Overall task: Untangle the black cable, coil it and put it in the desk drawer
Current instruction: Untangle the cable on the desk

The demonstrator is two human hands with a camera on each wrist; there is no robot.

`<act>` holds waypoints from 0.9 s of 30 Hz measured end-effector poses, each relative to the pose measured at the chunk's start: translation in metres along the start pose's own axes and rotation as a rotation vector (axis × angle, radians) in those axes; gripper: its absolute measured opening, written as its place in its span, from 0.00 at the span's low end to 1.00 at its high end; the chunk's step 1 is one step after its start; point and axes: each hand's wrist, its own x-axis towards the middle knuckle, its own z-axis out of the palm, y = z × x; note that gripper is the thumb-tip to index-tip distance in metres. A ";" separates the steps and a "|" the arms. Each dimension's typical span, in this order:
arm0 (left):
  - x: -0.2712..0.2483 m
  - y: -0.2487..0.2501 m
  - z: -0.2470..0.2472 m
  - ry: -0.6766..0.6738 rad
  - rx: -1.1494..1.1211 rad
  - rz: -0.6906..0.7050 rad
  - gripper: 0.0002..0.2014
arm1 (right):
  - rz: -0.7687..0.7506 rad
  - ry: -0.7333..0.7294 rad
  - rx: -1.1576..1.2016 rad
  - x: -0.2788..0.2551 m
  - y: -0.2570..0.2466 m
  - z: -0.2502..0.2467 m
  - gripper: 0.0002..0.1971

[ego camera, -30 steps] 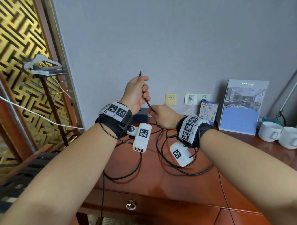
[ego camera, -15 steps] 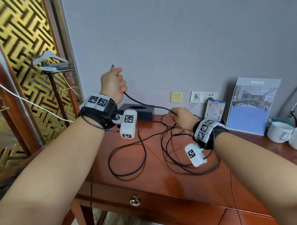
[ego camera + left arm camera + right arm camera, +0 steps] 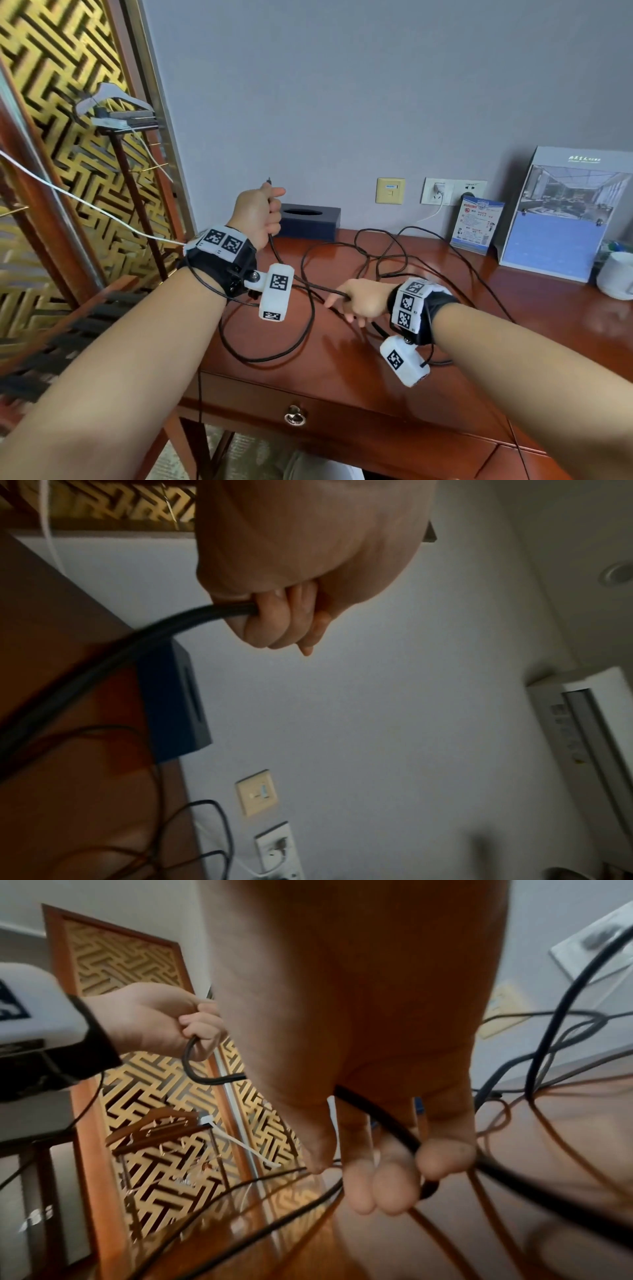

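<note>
The black cable [image 3: 263,360] lies in loose tangled loops on the red-brown desk [image 3: 342,377]. My left hand [image 3: 260,214] is raised above the desk's back left corner and grips the cable near its end. The plug tip pokes up out of the fist. The left wrist view shows the cable [image 3: 137,639] leaving the curled fingers [image 3: 284,620]. My right hand [image 3: 358,299] is low over the middle of the desk. The cable [image 3: 377,1115] runs across its palm and between loosely hooked fingers [image 3: 445,1156]. The drawer [image 3: 294,416] with a ring pull is shut.
A dark blue tissue box [image 3: 310,221] sits at the back beside my left hand. A small card [image 3: 478,222], a brochure stand [image 3: 561,219] and a white cup [image 3: 616,274] line the back right. A white charger [image 3: 438,190] is plugged into the wall. A gold lattice screen [image 3: 68,137] stands left.
My right hand has come from the back of the desk toward the front, along the cable. My left hand has dropped a little, and the stretch between the hands now sags.
</note>
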 end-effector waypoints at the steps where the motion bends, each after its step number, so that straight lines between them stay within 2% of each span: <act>1: 0.001 -0.007 -0.005 0.007 0.017 -0.021 0.16 | -0.012 -0.026 -0.021 0.005 -0.002 0.007 0.30; 4: 0.008 -0.024 -0.021 0.045 0.045 -0.075 0.16 | -0.022 -0.080 -0.043 0.022 -0.008 0.025 0.32; 10: 0.021 -0.042 -0.049 0.147 0.115 -0.068 0.14 | -0.111 -0.102 -0.174 0.055 -0.026 0.032 0.26; 13: 0.027 -0.046 -0.061 0.183 0.127 -0.061 0.13 | -0.141 -0.067 -0.218 0.067 -0.031 0.033 0.23; 17: 0.029 -0.052 -0.072 0.217 0.110 -0.056 0.10 | -0.133 0.019 -0.267 0.084 -0.032 0.034 0.20; 21: 0.032 -0.059 -0.077 0.246 0.074 -0.074 0.04 | -0.103 0.164 -0.193 0.090 -0.025 0.024 0.19; 27: 0.043 -0.068 -0.089 0.279 0.019 -0.053 0.09 | -0.126 0.478 -0.150 0.070 0.003 -0.033 0.09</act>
